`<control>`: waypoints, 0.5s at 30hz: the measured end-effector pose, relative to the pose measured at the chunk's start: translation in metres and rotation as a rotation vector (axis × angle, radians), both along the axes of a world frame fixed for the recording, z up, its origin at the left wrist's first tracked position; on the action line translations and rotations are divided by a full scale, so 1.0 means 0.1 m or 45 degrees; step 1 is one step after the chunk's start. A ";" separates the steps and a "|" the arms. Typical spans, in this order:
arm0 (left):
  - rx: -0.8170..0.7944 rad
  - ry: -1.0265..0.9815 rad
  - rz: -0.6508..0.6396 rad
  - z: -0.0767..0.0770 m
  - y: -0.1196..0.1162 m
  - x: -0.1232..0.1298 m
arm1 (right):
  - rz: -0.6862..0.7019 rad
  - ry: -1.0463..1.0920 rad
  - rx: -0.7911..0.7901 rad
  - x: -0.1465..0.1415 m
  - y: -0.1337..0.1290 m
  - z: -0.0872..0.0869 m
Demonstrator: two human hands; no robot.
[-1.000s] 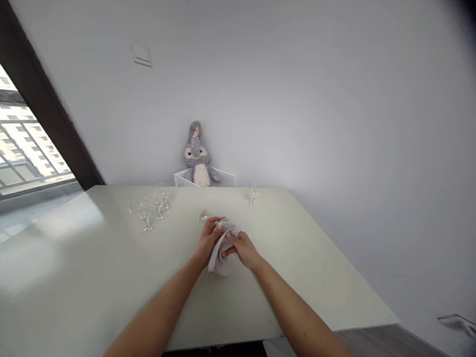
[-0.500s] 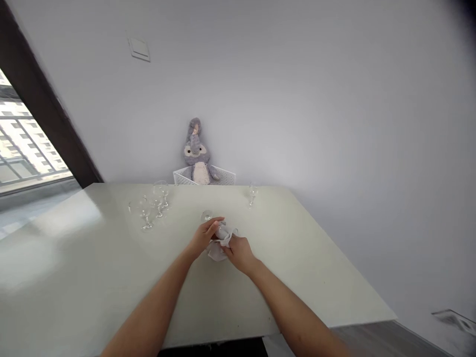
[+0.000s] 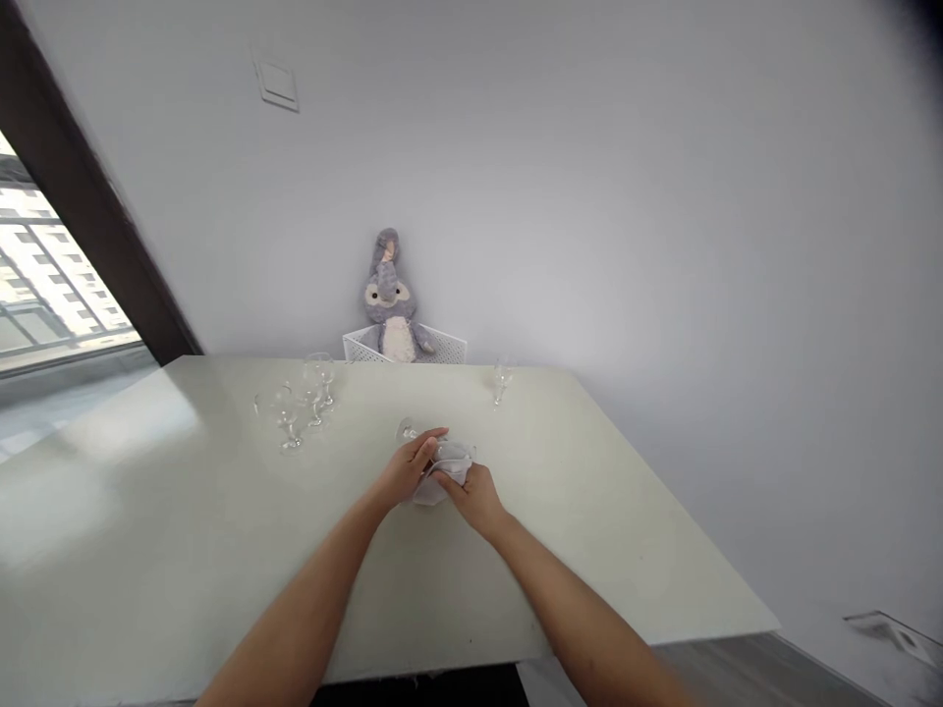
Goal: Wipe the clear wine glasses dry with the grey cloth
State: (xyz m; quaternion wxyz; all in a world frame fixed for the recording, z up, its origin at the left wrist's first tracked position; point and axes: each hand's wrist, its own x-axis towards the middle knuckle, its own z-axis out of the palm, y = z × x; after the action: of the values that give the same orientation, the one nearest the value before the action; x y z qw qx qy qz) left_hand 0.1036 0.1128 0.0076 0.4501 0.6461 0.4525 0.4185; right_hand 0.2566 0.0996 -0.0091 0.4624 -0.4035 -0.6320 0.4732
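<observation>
Over the middle of the white table, my left hand is wrapped round a clear stemmed glass. The glass lies tilted on its side, its round foot pointing away to the left and its bowl toward my right hand. A pale cloth hangs below the bowl and covers part of it. My right hand pinches the cloth against the bowl at the rim, with the thumb on the outside. Some of the right fingers are hidden behind cloth and glass.
Several clear stemmed glasses stand upright in a group on the left of the white table. One more glass stands near the back edge. Behind the table, a grey plush toy sits in a white perforated basket against the wall.
My right hand has shifted the cloth up and over the near side of the bowl, its thumb now lying along the cloth. My left hand keeps its hold on the glass.
</observation>
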 end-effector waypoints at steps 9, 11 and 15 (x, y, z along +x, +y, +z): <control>-0.077 -0.229 -0.151 0.08 -0.05 -0.04 | 0.260 0.173 -0.187 0.02 0.04 -0.07; -0.095 -0.165 -0.093 0.03 -0.01 -0.04 | 0.107 -0.135 0.027 0.00 0.01 -0.10; -0.052 -0.107 -0.037 -0.02 0.00 0.00 | 0.028 -0.066 -0.014 -0.01 0.02 -0.08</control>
State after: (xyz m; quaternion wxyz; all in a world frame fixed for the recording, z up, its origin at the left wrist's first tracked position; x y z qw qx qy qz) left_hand 0.1039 0.1128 0.0052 0.4880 0.6250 0.4322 0.4294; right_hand 0.2553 0.1021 -0.0169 0.4383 -0.4112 -0.6456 0.4712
